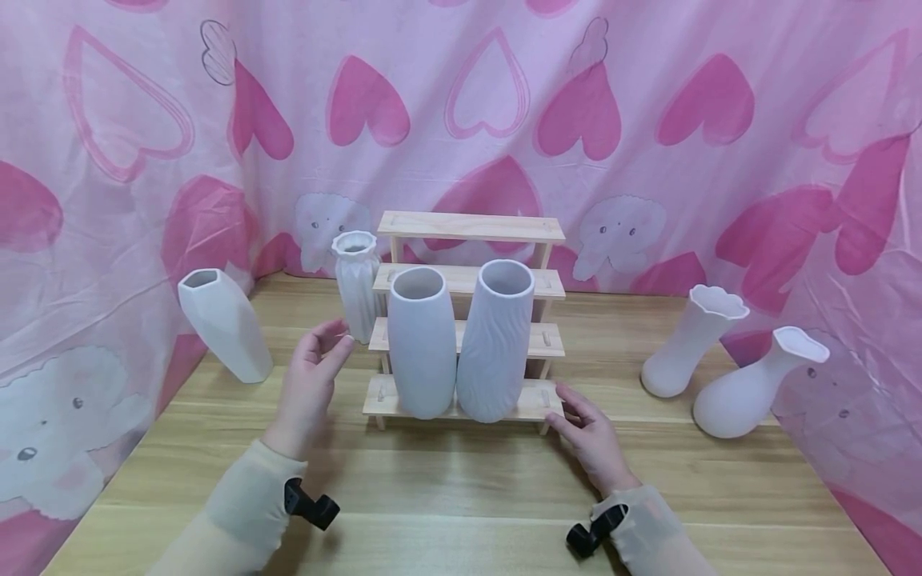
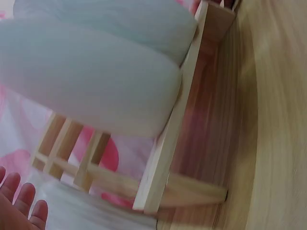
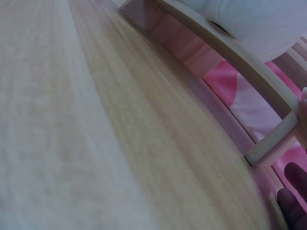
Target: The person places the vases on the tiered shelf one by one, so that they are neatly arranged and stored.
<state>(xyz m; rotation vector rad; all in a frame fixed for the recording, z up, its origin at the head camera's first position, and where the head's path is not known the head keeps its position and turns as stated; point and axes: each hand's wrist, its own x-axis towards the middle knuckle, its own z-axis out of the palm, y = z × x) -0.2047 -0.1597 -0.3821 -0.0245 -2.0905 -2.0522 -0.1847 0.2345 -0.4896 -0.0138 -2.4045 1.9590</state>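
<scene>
In the head view a wooden stepped stand (image 1: 471, 226) is at the middle of the table. Two white vases, a smooth one (image 1: 421, 352) and a wavy-textured one (image 1: 497, 352), stand side by side on its lowest step. My left hand (image 1: 310, 384) is left of the stand, holding nothing, with its fingertips near a ribbed white vase (image 1: 356, 280). At the right end of the lowest step is my right hand (image 1: 594, 440), its thumb and fingertips at the step's edge. Most of that hand is outside the right wrist view, where some fingers (image 3: 293, 206) show.
On the wooden table (image 1: 446, 496), a faceted white vase (image 1: 226, 328) leans at the left. Two more white vases, one with a scalloped rim (image 1: 684, 344) and one round-bellied (image 1: 749, 392), are at the right. A pink heart-patterned cloth (image 1: 425, 160) hangs behind.
</scene>
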